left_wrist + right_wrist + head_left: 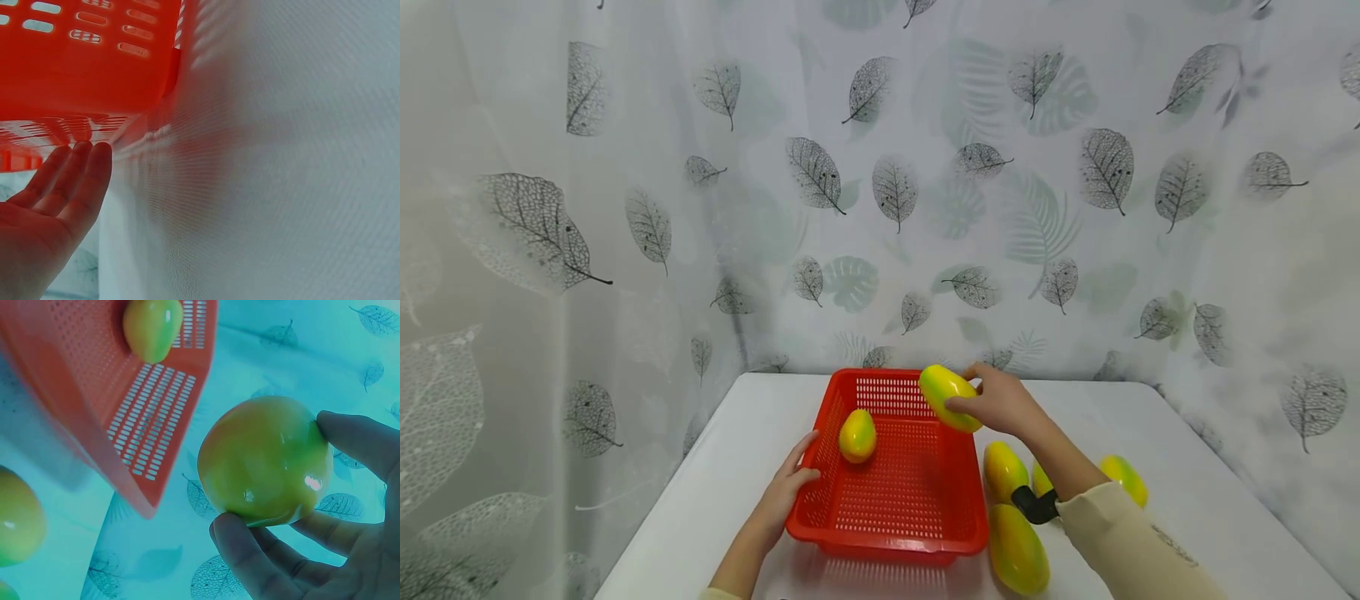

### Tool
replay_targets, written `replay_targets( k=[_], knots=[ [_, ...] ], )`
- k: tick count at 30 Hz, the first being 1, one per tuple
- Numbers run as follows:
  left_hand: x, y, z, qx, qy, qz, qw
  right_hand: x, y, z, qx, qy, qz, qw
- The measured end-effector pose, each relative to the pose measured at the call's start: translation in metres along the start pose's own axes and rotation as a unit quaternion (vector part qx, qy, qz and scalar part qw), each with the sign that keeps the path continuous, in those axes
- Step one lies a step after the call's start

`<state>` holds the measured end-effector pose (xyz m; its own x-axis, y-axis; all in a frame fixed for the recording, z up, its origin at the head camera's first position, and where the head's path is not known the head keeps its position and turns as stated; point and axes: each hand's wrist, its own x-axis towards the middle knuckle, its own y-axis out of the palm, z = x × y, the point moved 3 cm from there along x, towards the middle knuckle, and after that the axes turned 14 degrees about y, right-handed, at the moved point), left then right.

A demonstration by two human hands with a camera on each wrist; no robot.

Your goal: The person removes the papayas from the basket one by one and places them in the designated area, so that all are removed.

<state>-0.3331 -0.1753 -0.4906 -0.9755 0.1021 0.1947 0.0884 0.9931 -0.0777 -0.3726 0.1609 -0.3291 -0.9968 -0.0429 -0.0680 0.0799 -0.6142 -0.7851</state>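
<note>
My right hand (1000, 402) grips a glossy yellow-green mango (943, 392) between thumb and fingers, above the far right corner of a red plastic basket (887, 545). In the right wrist view this held mango (265, 461) shows end-on, with fingertips around its side. A second mango (857, 436) lies inside the basket, towards its left wall. At the basket's left side is my left hand (775, 500), thumb near the rim. The left wrist view shows straight fingers (84, 178) against the outside of the basket's slotted wall (81, 69).
Right of the basket, several more mangoes lie on the white table (1195, 508), among them a large one (1018, 550) by the near corner and another (1124, 479) beyond the right forearm. A leaf-patterned curtain (895, 250) hangs behind the table.
</note>
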Motion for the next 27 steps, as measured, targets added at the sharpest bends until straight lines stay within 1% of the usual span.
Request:
replay_targets(
  k=[5,12,18,27],
  knots=[
    [0.000,0.002,0.000,0.001,-0.002,-0.002,1.0000,-0.011,-0.007,-0.011,-0.009,0.006,0.005,1.000],
    [0.000,0.001,0.002,0.008,-0.004,-0.013,0.9999,-0.025,-0.015,-0.029,-0.020,0.049,0.011,0.999],
    [0.002,0.000,0.002,0.003,0.000,-0.011,0.9999,-0.033,-0.021,-0.042,-0.024,0.070,0.010,0.997],
    [-0.001,0.001,0.002,-0.001,-0.002,-0.013,0.9999,-0.047,-0.027,-0.076,-0.049,0.108,0.010,0.993]
  ],
)
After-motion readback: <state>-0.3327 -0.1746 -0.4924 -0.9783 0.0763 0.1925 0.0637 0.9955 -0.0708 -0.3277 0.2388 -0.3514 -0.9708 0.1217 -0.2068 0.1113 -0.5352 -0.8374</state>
